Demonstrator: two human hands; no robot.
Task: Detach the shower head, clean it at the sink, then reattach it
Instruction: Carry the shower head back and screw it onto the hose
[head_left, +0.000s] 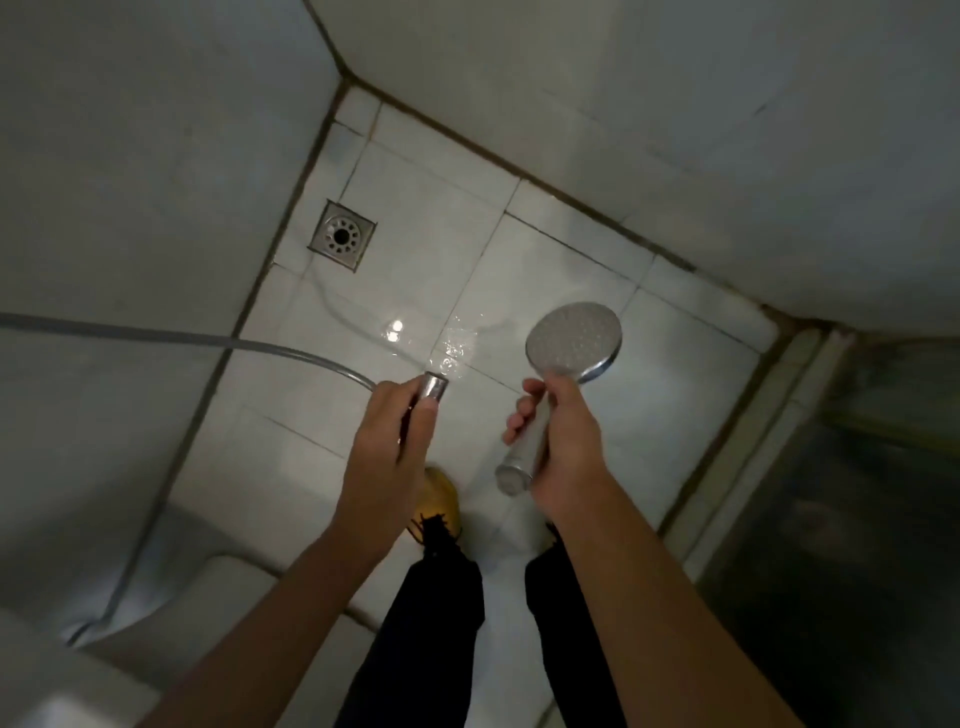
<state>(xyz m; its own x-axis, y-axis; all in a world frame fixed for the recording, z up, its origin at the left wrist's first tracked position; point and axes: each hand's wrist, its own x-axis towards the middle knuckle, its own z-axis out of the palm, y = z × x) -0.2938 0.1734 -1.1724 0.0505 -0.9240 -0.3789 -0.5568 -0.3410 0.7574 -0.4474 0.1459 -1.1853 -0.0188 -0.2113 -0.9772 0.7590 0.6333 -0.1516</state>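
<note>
At the far left, a white ceramic fixture (171, 587) was seen low against the wall, its kind not to be told from the part in view. Above it a grey shower hose (182, 339) was stretched in from the left edge and curved down toward the middle. A square metal floor drain (342, 235) was set into the white tiled floor (566, 270) near the left wall. The hose's chrome end nut (435, 386) was gripped by the left hand (397, 441), the fingers curled round it and the thumb laid along its side; the open mouth of the nut was pointed away, over a wet, glinting patch of tile. Below that hand a yellow shoe (441, 499) and dark trouser legs (431, 623) were visible. To the right, apart from the hose end, the shower head (574, 338) was held in the right hand (563, 457), the fingers closed round its chrome handle, the round spray face turned up and tilted, the handle's threaded end pointed down toward the floor. At the far right a darker threshold (748, 431) was seen bordering the tiles.
</note>
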